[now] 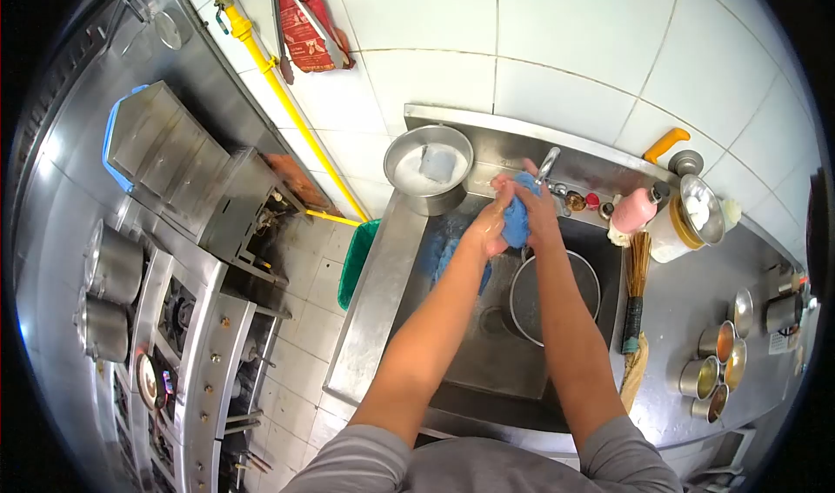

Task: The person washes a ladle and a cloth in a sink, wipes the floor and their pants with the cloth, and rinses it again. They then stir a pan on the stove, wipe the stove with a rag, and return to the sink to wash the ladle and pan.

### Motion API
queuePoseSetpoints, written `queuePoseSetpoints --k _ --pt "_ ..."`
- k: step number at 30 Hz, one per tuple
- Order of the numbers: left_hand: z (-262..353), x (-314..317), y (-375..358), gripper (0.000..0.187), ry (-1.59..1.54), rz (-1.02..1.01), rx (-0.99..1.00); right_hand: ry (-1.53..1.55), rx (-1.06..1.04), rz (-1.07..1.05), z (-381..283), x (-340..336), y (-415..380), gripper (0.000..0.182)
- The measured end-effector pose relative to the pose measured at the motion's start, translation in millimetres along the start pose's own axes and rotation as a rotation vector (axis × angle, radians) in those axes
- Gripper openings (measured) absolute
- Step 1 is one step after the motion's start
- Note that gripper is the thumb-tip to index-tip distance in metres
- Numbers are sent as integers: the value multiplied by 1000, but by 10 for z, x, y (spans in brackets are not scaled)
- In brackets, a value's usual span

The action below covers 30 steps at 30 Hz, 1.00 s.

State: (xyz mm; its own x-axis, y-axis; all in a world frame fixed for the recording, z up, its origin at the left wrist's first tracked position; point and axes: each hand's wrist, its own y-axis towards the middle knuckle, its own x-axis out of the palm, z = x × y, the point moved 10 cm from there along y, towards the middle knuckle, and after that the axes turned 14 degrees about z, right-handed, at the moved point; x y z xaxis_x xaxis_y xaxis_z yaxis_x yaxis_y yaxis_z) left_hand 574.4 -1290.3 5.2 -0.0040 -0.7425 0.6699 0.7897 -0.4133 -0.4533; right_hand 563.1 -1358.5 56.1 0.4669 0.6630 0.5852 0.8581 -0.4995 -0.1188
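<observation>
Both hands are together over the sink [474,358], just below the steel faucet [549,163]. A blue cloth [517,218] is bunched between them. My left hand [490,224] presses it from the left, and my right hand [543,215] has its fingers around it from the right. Another blue cloth [450,258] lies in the sink at the left. A round pot [565,295] sits in the basin beneath my right forearm. At the sink's back left corner stands a steel pot [428,196] with whitish, foamy liquid and a greyish piece in it.
Right of the sink are a pink bottle [634,211], a brush with long bristles [637,271], a bowl of white pieces [701,211] and several small metal cups [698,377]. A green bin [356,265] stands left of the sink, with a stove [205,363] further left.
</observation>
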Motion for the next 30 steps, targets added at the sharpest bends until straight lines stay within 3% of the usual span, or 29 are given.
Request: queuePoseSetpoints --k 1,3,7,8,10,11,13,15,16,17,18,19,20,21,23,24,26,28,30 --pt "-146 154 -57 60 -64 -239 -173 3 -1 5 -66 -11 37 39" --pt "-132 203 -232 54 110 -282 -176 -130 139 -138 -25 79 56 34" --pt "-177 157 -250 35 602 -286 -104 -444 99 -182 -49 87 85 22" --pt "-232 124 -221 35 598 -282 -106 -504 99 -242 -5 131 63 18" --pt "-194 -72 -75 25 864 -67 104 -563 106 -310 77 177 12 15" --pt "-305 -174 14 25 860 -58 101 -606 117 -255 96 133 0 15" --pt "-273 -33 -8 37 1004 -244 661 -657 140 -213 191 54 -58 15" --pt "-383 -190 -67 33 1173 -74 709 -756 77 -93 300 -211 -45 19" --pt "-380 -357 -121 30 1345 92 745 -749 -208 -123 511 -551 191 24" --pt "-423 -491 -231 28 1327 153 643 -712 -490 -166 790 -737 258 30" --pt "-488 -650 -350 26 1303 224 547 -439 173 173 830 -741 -189 25" --pt "-622 -755 -445 29 1415 210 662 -338 231 213 924 -806 -350 25" --pt "-772 -984 -487 31 1284 251 628 -263 246 234 1044 -926 -489 31" --pt "-757 -922 -776 29 1546 161 576 -266 328 277 1058 -898 -777 35" --pt "-952 -1208 -877 24 1525 198 550 -121 310 256 1223 -1075 -1045 39" --pt "-977 -1279 -974 22 1461 195 594 -132 258 467 1210 -1207 -1214 39" --pt "-884 -1431 -1177 21 1184 283 682 -1 271 360 1320 -1250 -1327 24" --pt "-839 -1476 -1265 28 1317 308 592 63 363 275 1300 -1043 -1467 26" --pt "-500 -1366 -1672 45 1289 174 650 0 357 32 1043 -390 -1764 32"
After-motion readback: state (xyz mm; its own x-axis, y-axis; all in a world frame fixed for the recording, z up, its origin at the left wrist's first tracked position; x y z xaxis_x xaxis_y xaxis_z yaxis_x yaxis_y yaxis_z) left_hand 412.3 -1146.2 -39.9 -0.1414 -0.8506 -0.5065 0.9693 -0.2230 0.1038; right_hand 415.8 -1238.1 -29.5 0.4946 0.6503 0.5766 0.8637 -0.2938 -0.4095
